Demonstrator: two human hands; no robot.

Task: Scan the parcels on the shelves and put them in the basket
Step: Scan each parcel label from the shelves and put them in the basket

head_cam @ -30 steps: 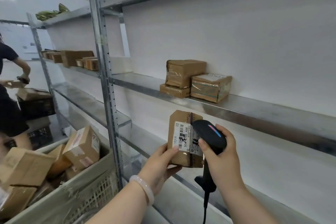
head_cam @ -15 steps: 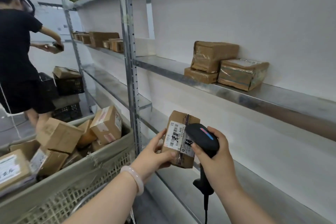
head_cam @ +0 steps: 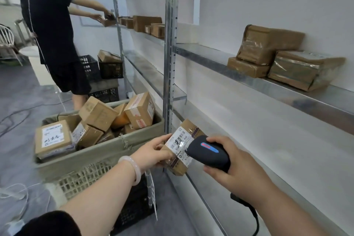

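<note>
A basket (head_cam: 99,157) of boxes (head_cam: 97,113) is seen at the left. Just beside it, a small parcel (head_cam: 181,140) is pinched by the left hand (head_cam: 151,152). A black scanner (head_cam: 207,150) is gripped by the right hand (head_cam: 239,170), maybe touching the parcel.

Room lies open above the heaped basket (head_cam: 107,152); the shelf post (head_cam: 169,63) flanks it.

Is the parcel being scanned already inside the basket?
No, the left hand holds the parcel in the air right of the basket, while the right hand points the scanner at its label.
</note>
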